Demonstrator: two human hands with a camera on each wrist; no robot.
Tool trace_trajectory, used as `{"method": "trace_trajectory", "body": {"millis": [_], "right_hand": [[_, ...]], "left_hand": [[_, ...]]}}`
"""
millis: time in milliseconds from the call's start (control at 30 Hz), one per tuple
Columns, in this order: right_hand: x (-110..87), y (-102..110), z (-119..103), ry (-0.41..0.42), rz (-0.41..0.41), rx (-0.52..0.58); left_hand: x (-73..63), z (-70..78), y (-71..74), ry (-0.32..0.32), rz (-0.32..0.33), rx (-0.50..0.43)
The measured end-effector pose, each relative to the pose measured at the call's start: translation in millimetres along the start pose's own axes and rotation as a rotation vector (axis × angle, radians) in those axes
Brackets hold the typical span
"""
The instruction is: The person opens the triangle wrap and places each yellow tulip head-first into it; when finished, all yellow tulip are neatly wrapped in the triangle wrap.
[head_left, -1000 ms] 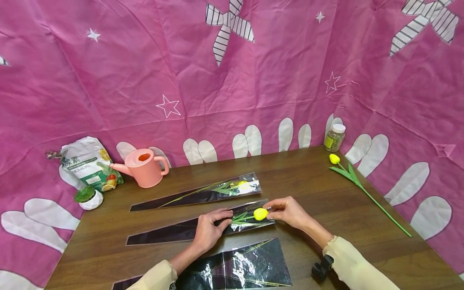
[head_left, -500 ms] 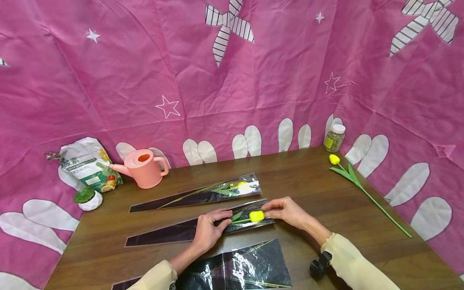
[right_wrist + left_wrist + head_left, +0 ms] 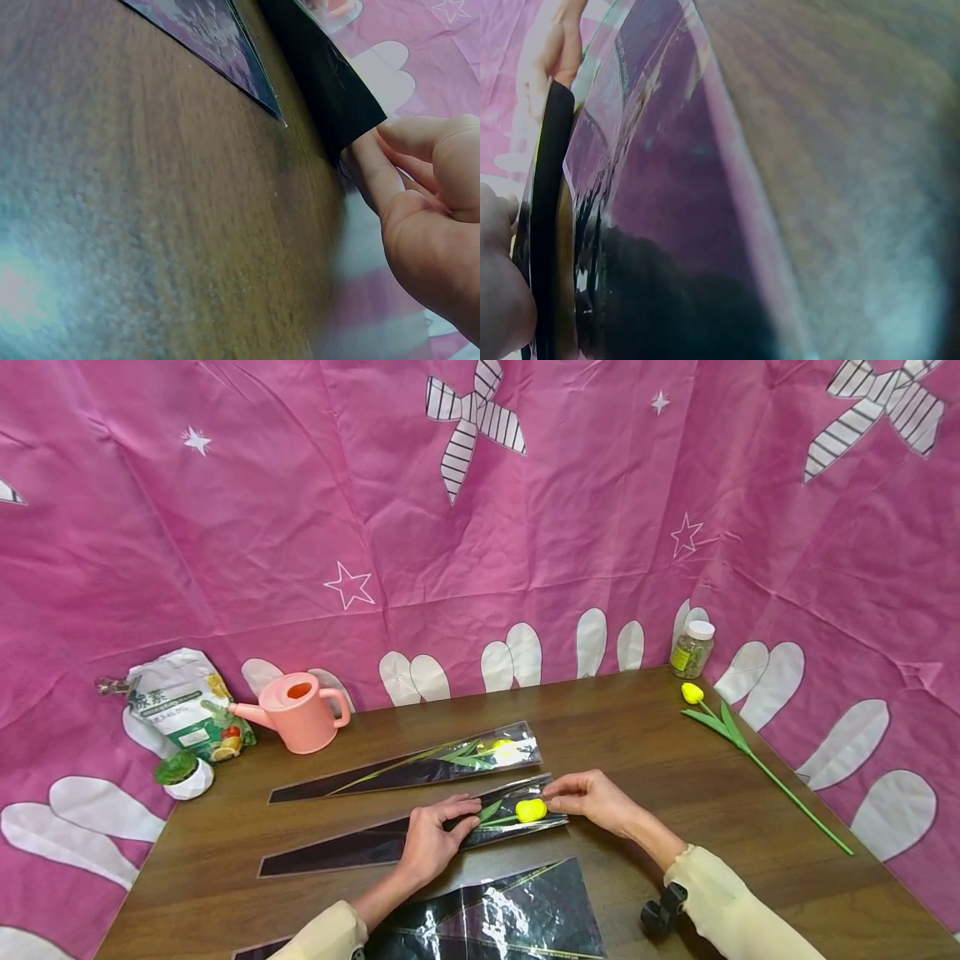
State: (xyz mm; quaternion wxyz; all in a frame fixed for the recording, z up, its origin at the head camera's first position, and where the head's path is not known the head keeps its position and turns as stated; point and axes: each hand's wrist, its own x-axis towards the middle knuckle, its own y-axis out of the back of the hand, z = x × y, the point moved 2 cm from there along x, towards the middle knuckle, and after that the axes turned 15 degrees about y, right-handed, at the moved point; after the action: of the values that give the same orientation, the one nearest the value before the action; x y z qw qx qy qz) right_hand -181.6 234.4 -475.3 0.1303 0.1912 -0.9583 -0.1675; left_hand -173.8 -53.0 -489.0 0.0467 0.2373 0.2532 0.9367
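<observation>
A long tapered flower sleeve (image 3: pixel 330 847), black with a clear front, lies across the middle of the table. A yellow tulip (image 3: pixel 531 811) lies at its wide right end, its green stem and leaves running left under my left hand (image 3: pixel 429 842). That hand holds the sleeve partway along, thumb and fingers apart over the stem. With thumb and fingertips, my right hand (image 3: pixel 592 800) pinches the sleeve's wide end beside the bloom. In the right wrist view, the right thumb meets the black sleeve corner (image 3: pixel 360 112), with other fingers beneath it.
Behind lies another sleeve (image 3: pixel 300 792) with a yellow tulip inside; a wider sleeve (image 3: pixel 525 910) lies in front. A loose tulip (image 3: pixel 742 743) and a jar (image 3: pixel 692 650) are at right. A watering can (image 3: pixel 300 714), bag (image 3: pixel 176 702) and potted plant (image 3: pixel 187 774) stand left.
The tulip has shifted slightly left along the sleeve, and my right fingers have moved a little left from the bloom's tip to the sleeve's end. My left hand has stayed in place.
</observation>
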Motion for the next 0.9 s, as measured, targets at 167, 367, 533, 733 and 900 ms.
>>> {"method": "trace_trajectory", "body": {"millis": [167, 367, 533, 733, 900], "right_hand": [[-3.0, 2, -1, -0.015, 0.028, 0.042], [-11.8, 11, -6, 0.012, 0.117, 0.155], [-24.8, 22, -7, 0.012, 0.188, 0.152], [-41.1, 27, -13, 0.042, 0.181, 0.116], [-53.5, 28, -21, 0.065, 0.18, 0.076]], "left_hand": [[1.2, -3.3, -2.6, -0.029, -0.009, 0.026], [5.9, -4.9, -3.1, -0.026, -0.002, 0.025], [7.5, -4.3, -1.4, -0.036, -0.003, 0.032], [-0.3, 7.0, 6.7, -0.075, 0.032, 0.045], [-15.7, 30.7, 14.1, -0.107, -0.055, -0.001]]}}
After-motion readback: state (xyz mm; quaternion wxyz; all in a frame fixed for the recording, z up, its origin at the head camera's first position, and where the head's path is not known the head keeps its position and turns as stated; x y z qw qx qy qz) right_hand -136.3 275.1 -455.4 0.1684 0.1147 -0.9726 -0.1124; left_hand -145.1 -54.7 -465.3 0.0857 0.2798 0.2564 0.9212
